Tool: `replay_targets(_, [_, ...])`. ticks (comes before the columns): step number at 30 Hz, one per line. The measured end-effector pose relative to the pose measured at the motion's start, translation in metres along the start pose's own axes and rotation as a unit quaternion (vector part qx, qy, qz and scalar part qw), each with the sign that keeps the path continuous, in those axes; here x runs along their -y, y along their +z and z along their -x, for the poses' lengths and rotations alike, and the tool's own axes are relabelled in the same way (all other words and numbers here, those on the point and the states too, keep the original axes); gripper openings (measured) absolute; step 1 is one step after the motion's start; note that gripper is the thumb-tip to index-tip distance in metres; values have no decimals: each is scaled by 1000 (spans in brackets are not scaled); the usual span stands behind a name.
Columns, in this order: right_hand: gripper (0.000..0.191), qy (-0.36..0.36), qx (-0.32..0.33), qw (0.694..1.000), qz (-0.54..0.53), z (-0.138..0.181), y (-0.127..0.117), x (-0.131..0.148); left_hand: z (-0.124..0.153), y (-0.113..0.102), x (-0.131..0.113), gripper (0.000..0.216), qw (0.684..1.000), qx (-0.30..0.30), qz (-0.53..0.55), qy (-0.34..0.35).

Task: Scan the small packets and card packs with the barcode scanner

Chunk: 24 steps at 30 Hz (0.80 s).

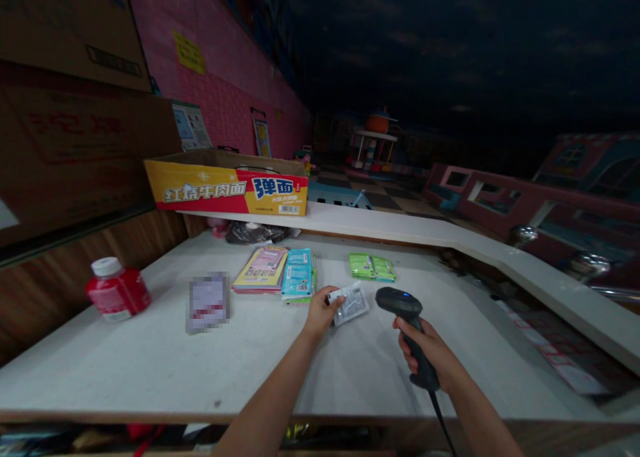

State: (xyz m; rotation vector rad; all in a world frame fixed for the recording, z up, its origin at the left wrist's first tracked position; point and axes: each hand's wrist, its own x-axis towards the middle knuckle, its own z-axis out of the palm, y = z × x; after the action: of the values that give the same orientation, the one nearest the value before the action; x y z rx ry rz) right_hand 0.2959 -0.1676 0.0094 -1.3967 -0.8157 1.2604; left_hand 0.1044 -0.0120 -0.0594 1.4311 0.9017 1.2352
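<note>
Between the thumb and fingers of my left hand point(321, 311) is a small silver-grey packet point(353, 303), tilted over the white counter point(165, 363). My right hand point(433, 350) is wrapped round the handle of a black barcode scanner point(400, 303), whose head points left toward the packet; a blue light glows on top and a cable hangs down. Just beyond my left hand lie blue packets point(297, 273) on green ones, beside a stack of yellow and pink packets point(260, 269). Green packets point(373, 267) lie behind the silver-grey one.
A red bottle with a white cap point(117, 290) stands at the left, near a pixelated flat item point(207, 302). On the raised ledge point(390, 225) sits an open yellow and red carton point(225, 187). Large cardboard boxes point(80, 123) are stacked at the far left.
</note>
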Motion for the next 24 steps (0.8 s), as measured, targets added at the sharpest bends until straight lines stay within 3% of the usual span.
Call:
replay_targets(7, [44, 12, -28, 999, 29, 7, 1, -3, -1, 0, 2, 32, 1000, 2, -12, -12])
replay_targets(14, [43, 1, 15, 991, -131, -14, -4, -9, -2, 0, 3, 37, 1000, 8, -1, -9])
replay_targets(20, [34, -4, 42, 922, -385, -69, -16, -14, -4, -1, 5, 39, 1000, -6, -25, 5])
replay_targets(24, [31, -27, 50, 882, -468, -93, -26, -27, -4, -2, 2, 42, 999, -28, -35, 9])
